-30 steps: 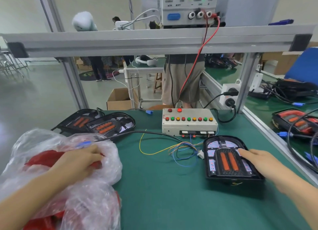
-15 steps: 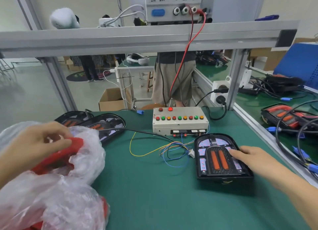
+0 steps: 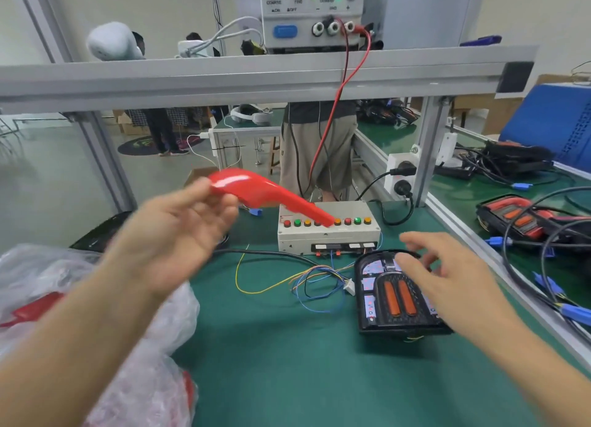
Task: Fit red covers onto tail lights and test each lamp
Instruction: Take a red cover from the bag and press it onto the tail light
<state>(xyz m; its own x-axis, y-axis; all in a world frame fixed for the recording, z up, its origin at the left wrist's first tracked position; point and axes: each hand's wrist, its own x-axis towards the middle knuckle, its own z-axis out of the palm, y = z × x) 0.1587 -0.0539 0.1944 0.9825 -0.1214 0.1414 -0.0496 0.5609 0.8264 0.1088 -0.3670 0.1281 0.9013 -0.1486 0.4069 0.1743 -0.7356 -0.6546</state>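
My left hand (image 3: 179, 234) holds a glossy red cover (image 3: 268, 194) by one end, raised above the green bench in front of the test box (image 3: 329, 234). The cover's far tip hides part of the box's button row. A black tail light base (image 3: 388, 298) with two orange strips lies face up at the right. Coloured wires (image 3: 307, 279) run from it to the box. My right hand (image 3: 447, 276) hovers just over the base's upper right part, fingers spread and holding nothing.
A clear plastic bag (image 3: 105, 337) with more red covers fills the lower left. Other tail light bases (image 3: 99, 234) lie at the back left, partly hidden. Finished lamps and cables (image 3: 524, 218) sit beyond the right rail. A power supply (image 3: 316, 10) stands on the overhead shelf.
My left hand has pulled a red cover out of the bag and swung it up and to the right. My right hand has lifted off the base.
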